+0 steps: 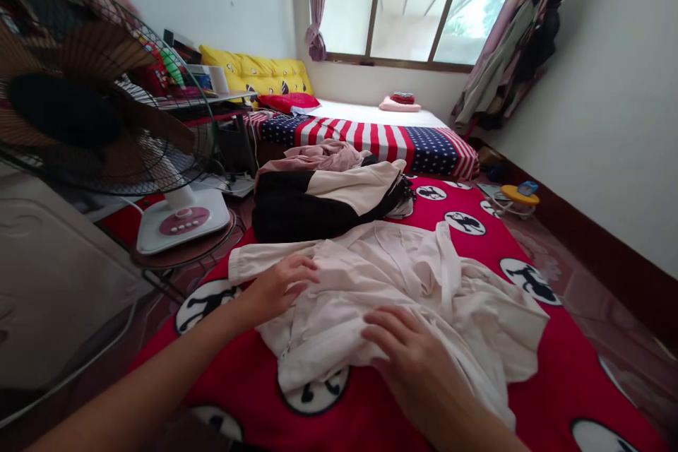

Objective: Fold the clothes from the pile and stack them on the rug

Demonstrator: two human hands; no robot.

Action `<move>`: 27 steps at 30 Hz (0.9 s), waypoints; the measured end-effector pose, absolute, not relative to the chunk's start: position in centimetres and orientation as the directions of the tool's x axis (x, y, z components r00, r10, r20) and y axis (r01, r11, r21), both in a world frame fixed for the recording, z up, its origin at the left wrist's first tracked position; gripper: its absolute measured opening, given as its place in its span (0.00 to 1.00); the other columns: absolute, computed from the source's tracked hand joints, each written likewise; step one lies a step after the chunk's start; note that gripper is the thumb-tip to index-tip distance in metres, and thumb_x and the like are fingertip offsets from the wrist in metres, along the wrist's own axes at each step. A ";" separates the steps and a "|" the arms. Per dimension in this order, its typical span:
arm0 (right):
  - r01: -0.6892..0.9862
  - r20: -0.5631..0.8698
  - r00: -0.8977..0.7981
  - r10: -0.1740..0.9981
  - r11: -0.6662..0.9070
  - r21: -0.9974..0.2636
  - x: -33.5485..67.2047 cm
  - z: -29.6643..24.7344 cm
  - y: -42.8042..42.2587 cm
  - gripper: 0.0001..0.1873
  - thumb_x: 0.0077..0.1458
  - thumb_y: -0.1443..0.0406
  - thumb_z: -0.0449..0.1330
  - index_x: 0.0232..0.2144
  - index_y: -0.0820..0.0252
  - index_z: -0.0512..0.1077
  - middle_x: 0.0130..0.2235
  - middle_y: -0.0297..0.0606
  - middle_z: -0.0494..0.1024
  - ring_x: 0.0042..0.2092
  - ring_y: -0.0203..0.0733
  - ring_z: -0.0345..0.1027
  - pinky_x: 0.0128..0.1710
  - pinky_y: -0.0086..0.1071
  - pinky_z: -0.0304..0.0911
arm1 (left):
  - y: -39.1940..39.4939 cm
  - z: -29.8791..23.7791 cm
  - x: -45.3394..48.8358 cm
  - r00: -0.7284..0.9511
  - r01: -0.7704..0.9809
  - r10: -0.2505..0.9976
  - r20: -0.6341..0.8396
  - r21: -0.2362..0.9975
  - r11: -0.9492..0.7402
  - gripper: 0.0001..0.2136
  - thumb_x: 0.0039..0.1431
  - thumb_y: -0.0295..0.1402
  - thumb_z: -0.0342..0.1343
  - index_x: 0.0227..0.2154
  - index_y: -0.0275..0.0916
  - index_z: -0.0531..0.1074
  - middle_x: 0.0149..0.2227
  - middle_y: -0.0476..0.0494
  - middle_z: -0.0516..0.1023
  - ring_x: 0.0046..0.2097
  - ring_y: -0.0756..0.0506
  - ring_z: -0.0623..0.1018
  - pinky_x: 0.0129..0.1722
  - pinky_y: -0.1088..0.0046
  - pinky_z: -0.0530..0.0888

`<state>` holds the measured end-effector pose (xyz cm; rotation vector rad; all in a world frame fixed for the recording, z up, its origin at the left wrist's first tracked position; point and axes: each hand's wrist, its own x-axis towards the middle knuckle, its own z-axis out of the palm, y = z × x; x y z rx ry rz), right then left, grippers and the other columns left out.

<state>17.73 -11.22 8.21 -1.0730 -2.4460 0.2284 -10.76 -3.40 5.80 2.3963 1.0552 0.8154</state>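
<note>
A cream long-sleeved garment (360,275), probably a shirt or jacket, lies spread and creased on the red bedcover (371,409). One of its sleeves stretches out to the left, beyond my left hand (283,287). That hand is open at the garment's left side, its fingers slightly bent and apart; whether they touch the cloth I cannot tell. My right hand (410,353) lies open over the garment's lower part, fingers spread. Just past the garment is a pile of clothes, with a black-and-cream piece (318,208) in front and a dusty pink one (323,155) behind.
On a round stool at the left stands a large fan (183,219). Beyond the pile is another bed with a stars-and-stripes cover (354,141) and folded items (401,102). To the right are a small yellow-topped stool (519,195) and hanging clothes (508,56).
</note>
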 end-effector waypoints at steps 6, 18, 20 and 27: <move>0.756 0.078 -0.590 0.804 0.583 -0.296 11.8 5.8 -9.0 0.09 0.50 0.70 0.60 0.36 0.60 0.74 0.35 0.41 0.77 0.40 0.49 0.70 0.42 0.40 0.63 | -6.1 6.1 -11.1 0.355 0.444 0.922 0.158 0.839 -0.314 0.12 0.61 0.35 0.54 0.46 0.40 0.74 0.43 0.39 0.78 0.45 0.42 0.77 0.46 0.65 0.73; 0.468 0.388 0.162 0.907 0.275 -0.840 13.6 8.0 -8.3 0.03 0.50 0.66 0.59 0.27 0.57 0.67 0.26 0.29 0.70 0.28 0.36 0.63 0.30 0.28 0.58 | -8.9 5.0 -6.0 -0.019 0.026 0.999 -0.047 0.999 0.047 0.30 0.51 0.61 0.51 0.33 0.33 0.77 0.42 0.31 0.79 0.46 0.35 0.78 0.47 0.59 0.73; 0.407 0.343 0.257 0.904 0.221 -0.887 13.8 7.9 -8.0 0.05 0.51 0.64 0.60 0.27 0.57 0.67 0.25 0.29 0.69 0.28 0.36 0.63 0.29 0.28 0.59 | -9.5 5.5 -5.4 -0.034 0.219 0.995 0.094 0.972 -0.084 0.26 0.55 0.57 0.50 0.29 0.36 0.78 0.43 0.34 0.78 0.48 0.35 0.76 0.50 0.57 0.72; 0.197 0.255 0.344 0.904 0.196 -0.961 12.2 8.6 -8.2 0.10 0.49 0.62 0.62 0.25 0.56 0.63 0.22 0.27 0.65 0.25 0.34 0.59 0.24 0.27 0.57 | -11.0 5.9 -1.9 0.023 0.380 0.927 0.375 0.854 -0.355 0.23 0.47 0.46 0.64 0.46 0.41 0.76 0.49 0.37 0.75 0.50 0.36 0.75 0.51 0.57 0.72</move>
